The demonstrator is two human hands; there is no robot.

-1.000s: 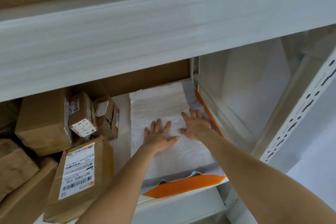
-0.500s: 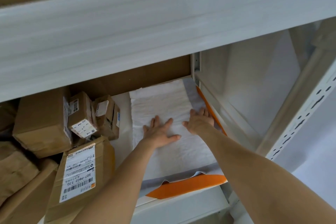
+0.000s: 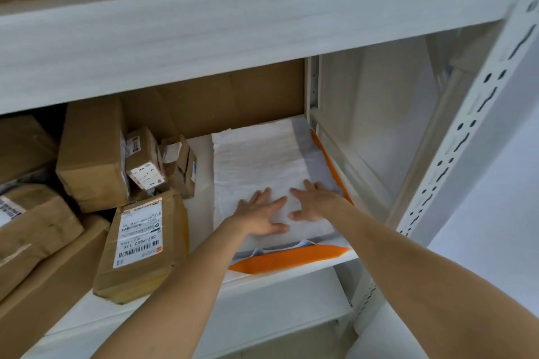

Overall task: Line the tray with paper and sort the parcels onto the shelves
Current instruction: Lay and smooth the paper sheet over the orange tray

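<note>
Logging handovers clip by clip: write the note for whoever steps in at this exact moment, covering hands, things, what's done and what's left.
Left hand: open, flat on the white paper.
Right hand: open, flat on the same sheet, beside the left.
Paper lies in the orange-edged tray at the right end of the lower shelf.
Brown parcels are piled at the left end of that shelf, the labelled one nearest the tray.
Done: the sheet is laid in the tray.
Left: finish smoothing it, then sort the parcels onto the shelves.

A white shipping label (image 3: 139,234) on the brown parcel (image 3: 143,245) at lower left of the frame reads "507-P802 170", printed upside down above a barcode.
</note>
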